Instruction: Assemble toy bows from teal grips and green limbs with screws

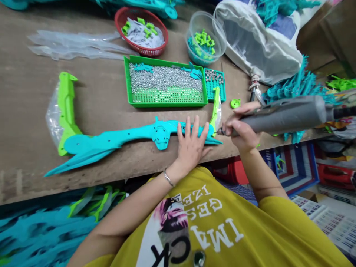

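Note:
Across the front of the workbench lies a long teal plastic toy part (129, 134), with a lime-green arm (66, 107) and clear blade at its left end. A smaller lime-green arm (215, 107) stands at its right end. My left hand (190, 142) rests flat on the right part of the teal piece, fingers spread. In my right hand (244, 128) is a grey electric screwdriver (286, 115), gripped near its front and held almost level. Its tip is at the teal part's right end, by the green arm's base; whether it touches a screw cannot be made out.
Beyond the toy part stand a green tray (167, 104) of screws, a small teal tray (214, 89), a red basket (118, 24) and a clear tub (204, 20). Clear blades (72, 44) lie at back left. A white sack (261, 48) and teal parts (300, 89) crowd the right.

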{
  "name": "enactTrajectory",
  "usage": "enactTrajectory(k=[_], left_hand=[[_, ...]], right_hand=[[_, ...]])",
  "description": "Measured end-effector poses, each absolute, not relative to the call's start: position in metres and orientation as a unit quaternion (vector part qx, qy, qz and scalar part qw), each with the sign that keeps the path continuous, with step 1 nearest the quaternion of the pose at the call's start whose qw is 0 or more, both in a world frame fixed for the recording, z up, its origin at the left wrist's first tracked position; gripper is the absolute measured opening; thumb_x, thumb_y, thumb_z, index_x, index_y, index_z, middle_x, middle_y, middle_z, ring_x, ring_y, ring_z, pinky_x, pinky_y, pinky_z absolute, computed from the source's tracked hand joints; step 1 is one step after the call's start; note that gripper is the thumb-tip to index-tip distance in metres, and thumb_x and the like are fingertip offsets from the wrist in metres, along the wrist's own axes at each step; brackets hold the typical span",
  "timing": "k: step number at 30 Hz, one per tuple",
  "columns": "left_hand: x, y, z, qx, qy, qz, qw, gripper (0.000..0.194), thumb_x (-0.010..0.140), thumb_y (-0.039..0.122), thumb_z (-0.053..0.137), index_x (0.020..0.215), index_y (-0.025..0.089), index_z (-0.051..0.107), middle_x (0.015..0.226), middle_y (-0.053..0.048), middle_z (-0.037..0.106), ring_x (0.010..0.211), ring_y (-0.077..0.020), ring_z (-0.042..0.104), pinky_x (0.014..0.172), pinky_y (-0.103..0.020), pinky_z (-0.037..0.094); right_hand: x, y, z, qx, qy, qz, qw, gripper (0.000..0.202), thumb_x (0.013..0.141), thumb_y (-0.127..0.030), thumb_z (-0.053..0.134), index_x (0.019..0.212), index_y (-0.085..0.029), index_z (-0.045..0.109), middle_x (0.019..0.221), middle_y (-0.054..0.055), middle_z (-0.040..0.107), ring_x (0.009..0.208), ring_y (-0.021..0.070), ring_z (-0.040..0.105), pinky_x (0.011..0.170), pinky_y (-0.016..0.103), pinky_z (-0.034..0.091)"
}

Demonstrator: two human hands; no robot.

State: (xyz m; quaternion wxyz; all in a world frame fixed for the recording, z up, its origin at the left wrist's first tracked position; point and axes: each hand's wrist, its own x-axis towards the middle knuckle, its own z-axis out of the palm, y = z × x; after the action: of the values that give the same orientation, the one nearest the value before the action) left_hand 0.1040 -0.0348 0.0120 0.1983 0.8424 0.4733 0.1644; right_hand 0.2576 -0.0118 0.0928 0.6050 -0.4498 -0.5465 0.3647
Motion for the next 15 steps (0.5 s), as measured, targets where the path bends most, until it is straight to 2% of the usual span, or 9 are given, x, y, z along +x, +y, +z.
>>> enactTrajectory(k=[5, 11, 15], left_hand=[[0.110, -0.035, 0.001, 0.833, 0.486, 0.177, 0.197, 0.077, 0.092, 0.051, 0.068, 0.159, 0.028, 0.039, 0.168, -0.019, 0.033, 0.158, -0.0470, 0.018, 0.122, -0.079, 0.006], [0.111, -0.035, -0.003, 0.830, 0.487, 0.186, 0.199, 0.075, 0.092, 0.054, 0.067, 0.158, 0.029, 0.041, 0.167, -0.019, 0.036, 0.158, -0.0472, 0.020, 0.121, -0.081, 0.004], [0.112, -0.035, -0.002, 0.833, 0.486, 0.176, 0.197, 0.069, 0.096, 0.050, 0.064, 0.158, 0.027, 0.042, 0.166, -0.021, 0.036, 0.157, -0.0481, 0.021, 0.120, -0.082, 0.006]], right_hand=[[0.271, -0.050, 0.075, -0.490, -0.541, 0.368, 0.576, 0.025, 0.083, -0.041, 0.076, 0.100, -0.032, 0.060, 0.060, -0.007, 0.060, 0.045, 0.0160, 0.053, 0.051, 0.035, 0.050], [0.274, -0.049, 0.052, -0.498, -0.543, 0.380, 0.559, 0.025, 0.084, -0.044, 0.073, 0.100, -0.032, 0.059, 0.059, -0.006, 0.056, 0.046, 0.0177, 0.053, 0.053, 0.038, 0.051], [0.278, -0.047, 0.044, -0.489, -0.567, 0.400, 0.528, 0.023, 0.084, -0.044, 0.074, 0.095, -0.030, 0.059, 0.067, -0.004, 0.059, 0.049, 0.0164, 0.053, 0.053, 0.037, 0.051]])
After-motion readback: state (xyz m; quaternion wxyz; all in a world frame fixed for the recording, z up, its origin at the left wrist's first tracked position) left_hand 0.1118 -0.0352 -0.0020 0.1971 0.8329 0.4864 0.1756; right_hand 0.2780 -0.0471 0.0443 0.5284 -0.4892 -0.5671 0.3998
